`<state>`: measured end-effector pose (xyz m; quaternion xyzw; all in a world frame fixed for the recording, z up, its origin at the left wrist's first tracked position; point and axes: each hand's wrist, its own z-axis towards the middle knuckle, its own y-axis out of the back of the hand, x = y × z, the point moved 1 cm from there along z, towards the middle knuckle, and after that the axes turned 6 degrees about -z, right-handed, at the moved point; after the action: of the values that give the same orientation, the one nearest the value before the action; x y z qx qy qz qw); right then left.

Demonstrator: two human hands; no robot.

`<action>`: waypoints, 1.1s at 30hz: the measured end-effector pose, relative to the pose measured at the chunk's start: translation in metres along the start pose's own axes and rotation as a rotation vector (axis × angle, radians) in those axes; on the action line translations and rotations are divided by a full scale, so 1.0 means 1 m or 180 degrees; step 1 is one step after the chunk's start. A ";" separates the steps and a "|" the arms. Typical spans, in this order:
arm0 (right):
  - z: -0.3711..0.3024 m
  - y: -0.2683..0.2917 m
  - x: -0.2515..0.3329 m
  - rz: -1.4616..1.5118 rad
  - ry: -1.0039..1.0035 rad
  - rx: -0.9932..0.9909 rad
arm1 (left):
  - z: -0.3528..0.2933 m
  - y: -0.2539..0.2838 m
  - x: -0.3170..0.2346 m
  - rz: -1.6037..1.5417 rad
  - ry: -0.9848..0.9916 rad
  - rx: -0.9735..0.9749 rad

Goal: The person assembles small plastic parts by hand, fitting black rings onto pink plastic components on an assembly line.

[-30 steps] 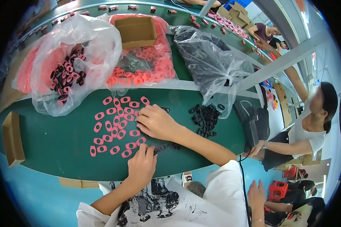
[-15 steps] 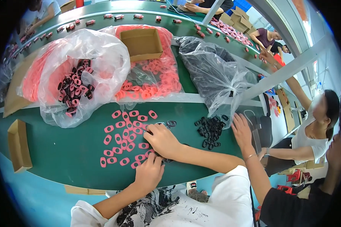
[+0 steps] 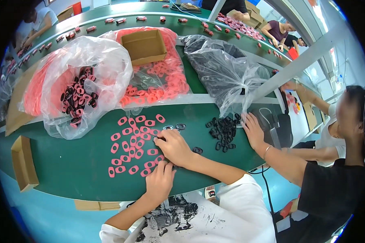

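Note:
Small pink oval pieces with holes (image 3: 113, 138) lie spread over the green table in front of me. My right hand (image 3: 174, 148) is closed at their right edge, fingers bent down and thumb tucked in; whatever it grips is hidden. Just nearer to me, my left hand (image 3: 160, 182) has its fingers curled down beside the lowest pink pieces, and what is under them cannot be made out. Black oval rings (image 3: 181, 126) lie by my right hand, another ring (image 3: 197, 150) by my right wrist. Further right is a heap of black rings (image 3: 223, 133).
Behind are an open plastic bag (image 3: 109, 60) with joined pink-black pieces, a cardboard box (image 3: 144, 56) on pink pieces, and a tied bag (image 3: 215, 65). An open carton (image 3: 22, 162) stands left. A co-worker's hand (image 3: 253, 131) rests by the black heap. Other people work beyond.
The view has shifted slightly. My hands stay nearly in place among the pieces. The co-worker on the right has leaned further in, and another person's raised arm has come down.

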<state>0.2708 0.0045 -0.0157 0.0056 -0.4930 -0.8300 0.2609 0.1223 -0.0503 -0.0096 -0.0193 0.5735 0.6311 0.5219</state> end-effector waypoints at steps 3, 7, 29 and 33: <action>0.002 0.001 -0.003 0.0089 -0.0006 0.0000 | 0.001 0.001 0.001 0.0004 0.0002 -0.0028; 0.003 0.001 0.007 -0.0073 -0.0243 -0.0039 | 0.000 0.000 0.004 0.0039 0.0040 -0.0003; 0.009 0.007 0.006 -0.0284 -0.0089 0.0252 | 0.007 0.004 0.008 -0.0044 -0.0046 0.0300; 0.007 0.001 0.004 -0.0142 0.0014 0.0268 | 0.001 0.000 0.006 -0.0073 0.0067 0.0205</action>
<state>0.2664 0.0076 -0.0102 0.0294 -0.5267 -0.8141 0.2430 0.1204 -0.0452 -0.0133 -0.0157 0.5988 0.6061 0.5234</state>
